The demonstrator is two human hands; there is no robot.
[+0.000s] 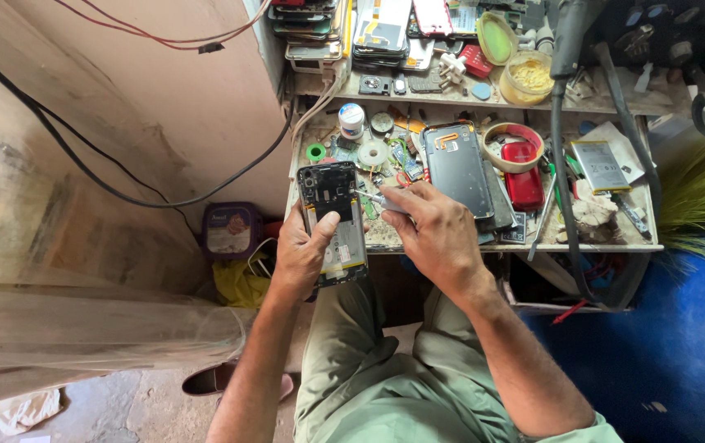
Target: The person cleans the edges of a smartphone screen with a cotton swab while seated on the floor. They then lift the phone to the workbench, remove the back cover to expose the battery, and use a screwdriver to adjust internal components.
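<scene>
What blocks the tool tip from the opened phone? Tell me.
Nothing visible does. The left hand holds the opened phone with its inside facing up, and the right hand brings the thin metal tool across to its right edge. The left thumb lies lower on the phone, clear of the tip.

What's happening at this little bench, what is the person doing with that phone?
A seated person holds an opened phone, back cover off, in the left hand. The right hand grips a thin metal tool whose tip points at the phone's upper edge. On the cluttered workbench behind lie a dark back cover, a roll of tape, a red phone and a loose battery.
</scene>
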